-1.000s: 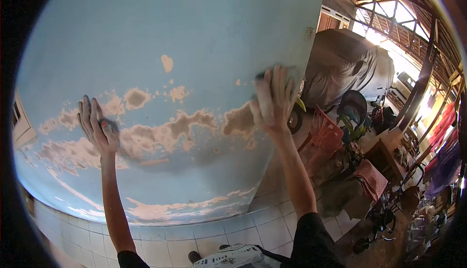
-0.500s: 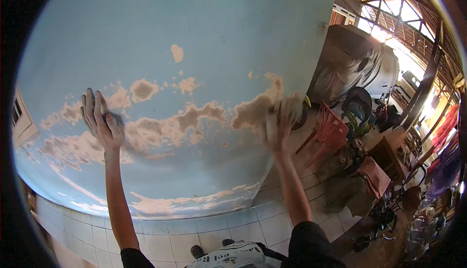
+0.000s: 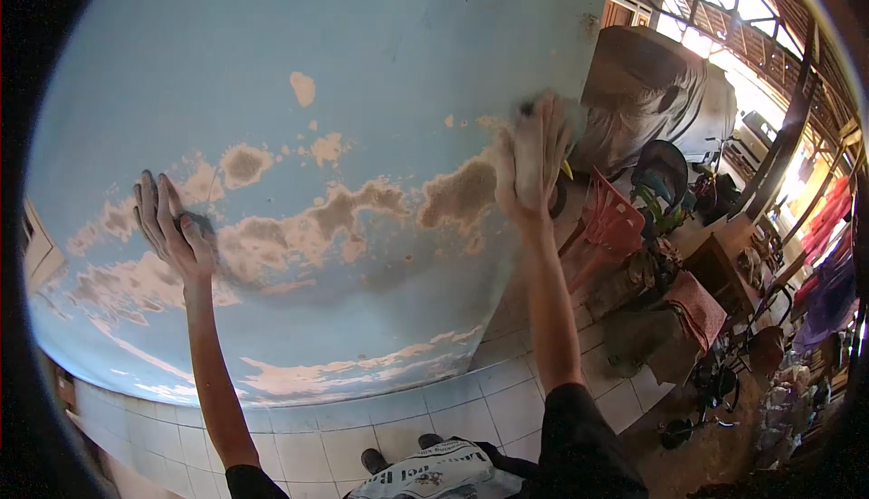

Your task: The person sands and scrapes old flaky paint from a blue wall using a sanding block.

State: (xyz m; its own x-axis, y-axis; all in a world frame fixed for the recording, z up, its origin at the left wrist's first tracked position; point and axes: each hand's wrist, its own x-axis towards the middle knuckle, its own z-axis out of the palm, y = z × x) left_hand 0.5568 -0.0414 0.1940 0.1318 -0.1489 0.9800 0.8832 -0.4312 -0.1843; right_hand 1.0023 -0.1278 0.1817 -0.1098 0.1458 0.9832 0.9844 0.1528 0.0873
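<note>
**Two Flat Hands on a Peeling Blue Wall**

At the left, the left hand (image 3: 172,232) lay flat on the blue wall (image 3: 362,56), with the fingers wide and stretched upward. It closed around nothing. Beside it, brown peeled patches (image 3: 308,228) ran across the paint towards the right. The right hand (image 3: 529,169) pressed flat on the wall near its corner edge, with the fingers together. A small dark edge showed above its fingertips, and I could not tell if it held something there. Further right stood a red plastic chair (image 3: 615,223), and behind it a covered vehicle (image 3: 661,92).
</note>
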